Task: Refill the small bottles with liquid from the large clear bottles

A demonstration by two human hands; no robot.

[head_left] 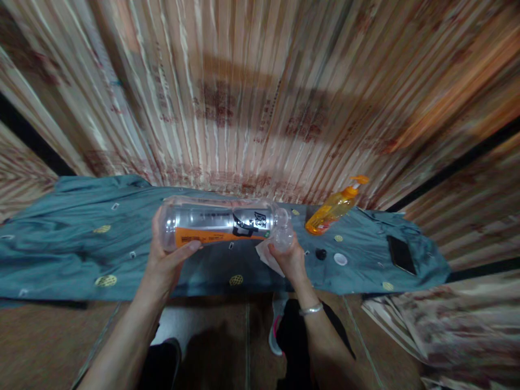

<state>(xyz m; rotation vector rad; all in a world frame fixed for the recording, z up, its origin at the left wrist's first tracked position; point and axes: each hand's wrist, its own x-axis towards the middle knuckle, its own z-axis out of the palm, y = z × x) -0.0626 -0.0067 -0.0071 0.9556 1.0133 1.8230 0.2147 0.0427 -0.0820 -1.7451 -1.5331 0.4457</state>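
A large clear plastic bottle with an orange label and dark printed characters lies sideways above the cloth. My left hand is closed round its base end, thumb along the label. At the bottle's neck end, my right hand is closed on a small clear plastic container, whose exact kind I cannot make out. The container touches or overlaps the bottle's mouth; which, I cannot tell. Beside my right fingers a white tissue hangs or lies, partly hidden.
A greenish-blue patterned cloth covers the narrow table. To the right are an orange pump bottle, a small black cap, a white round lid and a dark phone. A striped curtain hangs behind.
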